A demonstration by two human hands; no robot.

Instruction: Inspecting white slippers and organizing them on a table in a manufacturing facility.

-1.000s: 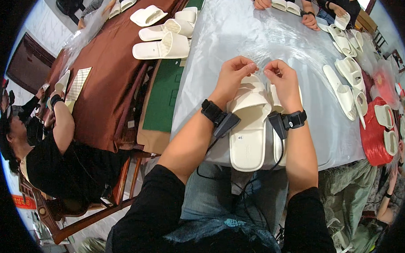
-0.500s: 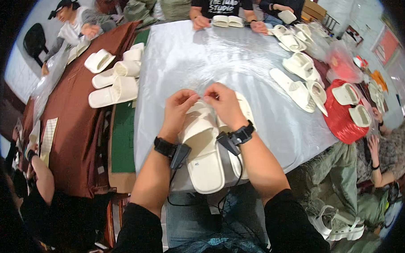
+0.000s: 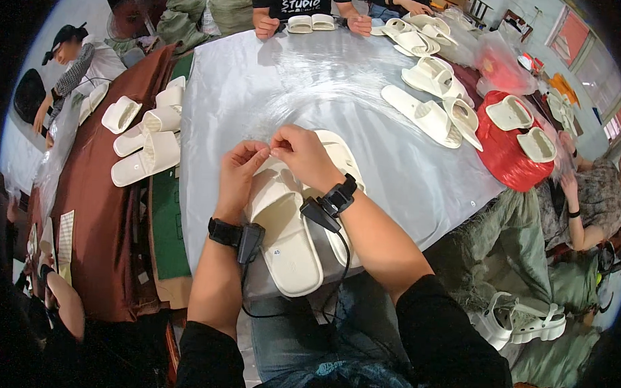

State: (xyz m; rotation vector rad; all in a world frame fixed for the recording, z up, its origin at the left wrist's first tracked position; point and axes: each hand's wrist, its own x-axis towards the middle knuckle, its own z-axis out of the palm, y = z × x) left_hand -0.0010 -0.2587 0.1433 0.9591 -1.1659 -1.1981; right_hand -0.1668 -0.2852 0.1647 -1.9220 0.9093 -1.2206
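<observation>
A white slide slipper (image 3: 291, 255) lies in front of me with its sole up and its heel end toward me. Beside it on the right is a second white slipper (image 3: 336, 152), partly covered by my right hand and wrist. My left hand (image 3: 240, 174) is closed in a pinch above the toe of the first slipper. My right hand (image 3: 305, 156) also pinches there, fingertips nearly meeting the left ones. What the fingertips hold, if anything, is too small to make out. Each wrist wears a black strap with a small device and cable.
Grey plastic sheeting covers the table (image 3: 259, 83). More white slippers (image 3: 147, 157) lie at the left, on a brown cloth (image 3: 103, 241) and green board. Others lie at the right, near a red plastic-wrapped bundle (image 3: 513, 163). Across the table a person's hands flank a slipper pair (image 3: 311, 23).
The whole view has shifted, so the table and slippers stand farther left in the picture. My hands stay pinched together over the slipper's toe. The person at far left has turned and lowered an arm.
</observation>
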